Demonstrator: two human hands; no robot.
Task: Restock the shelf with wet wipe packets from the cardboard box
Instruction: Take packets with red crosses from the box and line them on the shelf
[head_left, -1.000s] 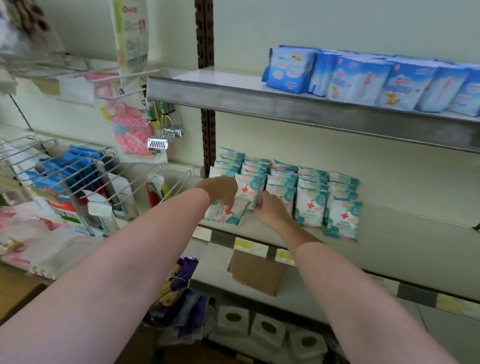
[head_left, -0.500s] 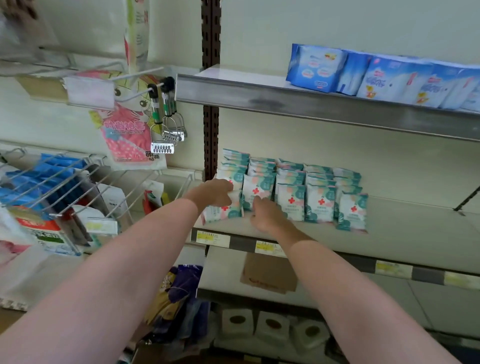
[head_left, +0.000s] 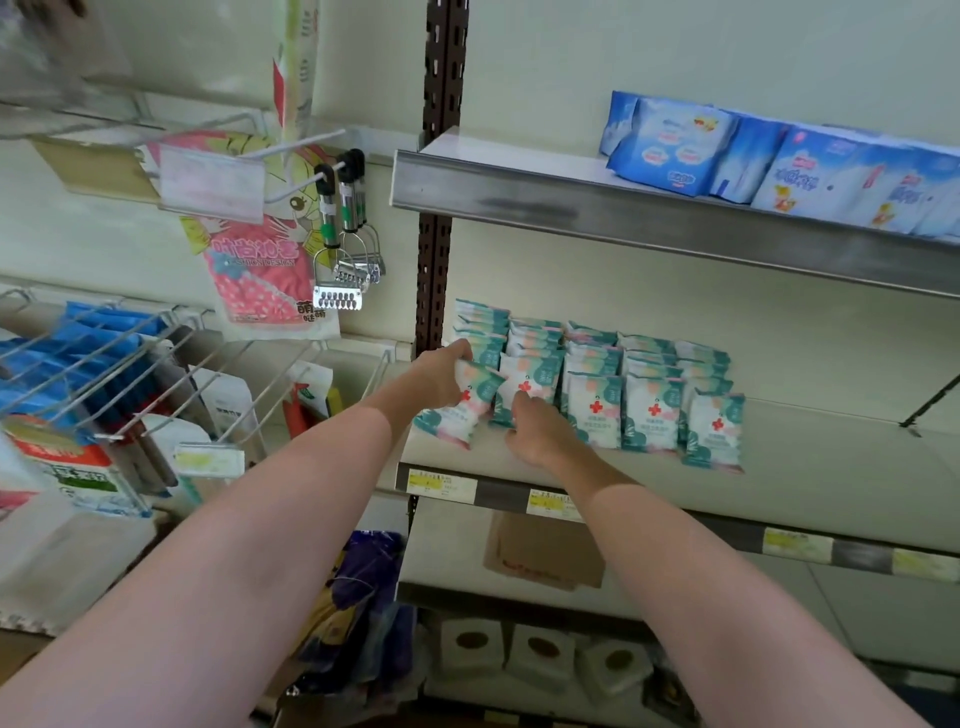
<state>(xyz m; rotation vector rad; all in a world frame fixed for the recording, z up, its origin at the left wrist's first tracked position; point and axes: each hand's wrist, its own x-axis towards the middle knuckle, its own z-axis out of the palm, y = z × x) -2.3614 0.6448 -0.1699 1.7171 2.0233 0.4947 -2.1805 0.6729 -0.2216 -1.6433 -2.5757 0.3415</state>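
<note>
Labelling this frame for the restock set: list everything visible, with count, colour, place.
wet wipe packets: five rows, exact count unclear, teal and white with a red cross, upright at the left end of the middle shelf
held packet: one, same teal and white, tilted at the front of the leftmost row
middle shelf: one, pale, yellow price labels on its front edge
blue packs: several, blue and white, top shelf at right
cardboard piece: one, brown, on the shelf below
white rolls: three, wrapped, bottom level
metal tools: about three, silver with dark handles, on a hook at left
wire basket: one, grey, holding blue packs, far left
left hand: grip on the held packet
right hand: fingertips at the second row's front packet
</note>
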